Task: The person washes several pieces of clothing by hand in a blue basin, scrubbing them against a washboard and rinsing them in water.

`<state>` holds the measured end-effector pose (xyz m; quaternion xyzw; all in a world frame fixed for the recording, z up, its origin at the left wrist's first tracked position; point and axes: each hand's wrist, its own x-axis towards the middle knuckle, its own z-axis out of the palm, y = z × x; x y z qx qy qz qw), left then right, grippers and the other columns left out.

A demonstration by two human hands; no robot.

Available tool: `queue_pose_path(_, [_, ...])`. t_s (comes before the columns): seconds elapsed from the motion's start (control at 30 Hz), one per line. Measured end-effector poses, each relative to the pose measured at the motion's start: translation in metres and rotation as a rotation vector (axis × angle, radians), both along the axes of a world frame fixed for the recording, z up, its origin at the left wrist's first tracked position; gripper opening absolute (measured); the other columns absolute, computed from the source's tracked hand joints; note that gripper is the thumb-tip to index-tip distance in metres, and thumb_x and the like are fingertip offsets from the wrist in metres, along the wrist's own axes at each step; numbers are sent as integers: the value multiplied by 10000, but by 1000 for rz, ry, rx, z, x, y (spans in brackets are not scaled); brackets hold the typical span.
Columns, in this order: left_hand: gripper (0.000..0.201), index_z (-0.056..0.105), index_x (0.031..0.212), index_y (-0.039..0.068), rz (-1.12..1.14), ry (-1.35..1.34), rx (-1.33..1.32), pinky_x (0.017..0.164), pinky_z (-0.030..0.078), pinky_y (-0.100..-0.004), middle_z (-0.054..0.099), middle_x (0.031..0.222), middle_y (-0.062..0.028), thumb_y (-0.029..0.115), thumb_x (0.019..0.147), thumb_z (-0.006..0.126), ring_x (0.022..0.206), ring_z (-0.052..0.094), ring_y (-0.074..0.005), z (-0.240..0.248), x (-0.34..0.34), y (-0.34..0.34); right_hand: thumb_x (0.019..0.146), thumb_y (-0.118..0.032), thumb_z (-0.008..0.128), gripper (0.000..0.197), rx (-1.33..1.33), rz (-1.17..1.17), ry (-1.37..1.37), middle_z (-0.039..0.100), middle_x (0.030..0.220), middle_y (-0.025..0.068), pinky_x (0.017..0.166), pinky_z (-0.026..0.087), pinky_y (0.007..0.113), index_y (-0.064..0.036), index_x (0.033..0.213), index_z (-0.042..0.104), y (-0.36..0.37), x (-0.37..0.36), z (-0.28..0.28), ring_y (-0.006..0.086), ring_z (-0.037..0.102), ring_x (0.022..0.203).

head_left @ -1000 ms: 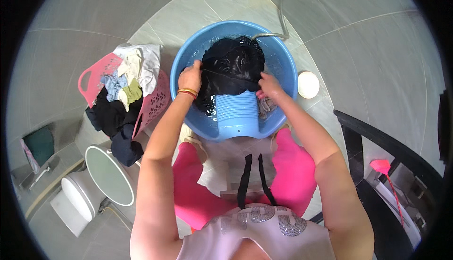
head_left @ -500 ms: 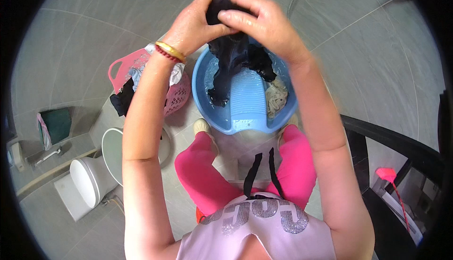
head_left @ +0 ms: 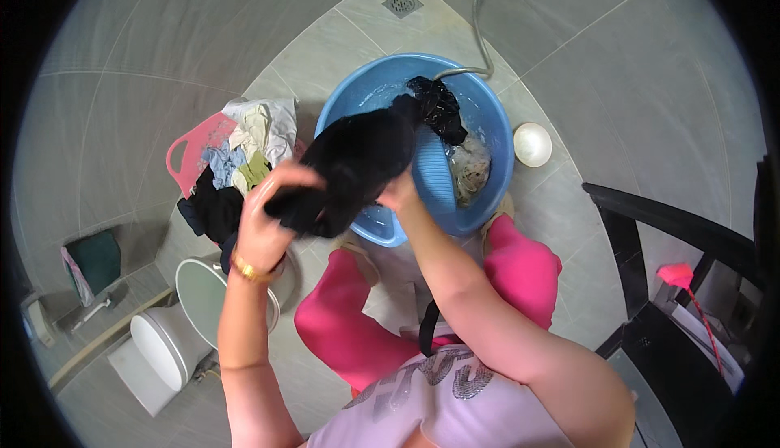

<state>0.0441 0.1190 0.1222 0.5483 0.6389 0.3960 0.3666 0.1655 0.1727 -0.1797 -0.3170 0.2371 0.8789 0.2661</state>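
A dark wet garment (head_left: 353,160) is stretched between my two hands over the left side of a blue washtub (head_left: 329,111). My left hand (head_left: 276,204) grips its near left end, the fingers partly smeared by motion. At the garment's right lower edge, my right hand (head_left: 396,191) is closed on it, its fingertips hidden by the cloth. Inside the tub, a ribbed washboard (head_left: 435,176) slopes down into water. Another black cloth (head_left: 439,111) lies at the tub's far side, and a pale greyish cloth (head_left: 470,170) rests right of the washboard.
Left of the tub stands a pink basket (head_left: 188,155) heaped with clothes, black ones (head_left: 215,212) hanging over its near side. A pale bucket (head_left: 183,281) is close to my left forearm. A grey hose (head_left: 479,30) runs into the tub. A white bowl (head_left: 533,145) sits to the right.
Both hands have come down and nearer from beyond the tub, bringing the dark garment to the left. It was bunched between them and is now spread wider. The view has tilted, showing the hose and bowl.
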Motion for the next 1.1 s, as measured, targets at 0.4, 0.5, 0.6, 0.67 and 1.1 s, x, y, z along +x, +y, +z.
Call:
queue_pose_path(0.4, [216,565,915,7,312,-29,-348,759,419,-228,549,831,-15,1,728,673,810,503,-89,-78,-58,-71,758,-201,638,237,819,26,-348,642,761,68,624,490,297,19,844,640,87,-19,158,156,604,645])
queue_pose_path(0.5, [291,561,975,8,295,-36,-378,757,443,-239,582,853,-22,54,733,717,816,523,-91,-163,-63,-56,749,-99,643,206,1008,66,-409,623,853,56,683,478,283,36,902,622,69,-26,153,119,574,765])
queue_pose_path(0.6, [386,554,1100,22,102,26,-500,756,472,-248,615,934,-26,59,749,710,853,563,-107,-232,-66,-35,732,-177,646,363,1270,291,-707,648,933,179,804,470,351,67,995,592,60,-24,93,264,618,881])
queue_pose_path(0.67, [679,365,1333,9,-45,-41,-655,896,426,-281,576,1112,-89,120,763,718,1006,544,-155,-249,-56,-13,712,-224,652,433,1285,540,-883,620,1004,253,858,454,383,75,1018,580,43,-12,53,353,599,966])
queue_pose_path(1.1, [746,466,1262,32,230,-39,-690,923,421,-352,573,1198,-176,373,659,743,1142,534,-255,-342,18,71,736,-421,588,499,2148,1775,-604,639,993,202,866,463,415,18,962,662,72,21,48,347,608,941])
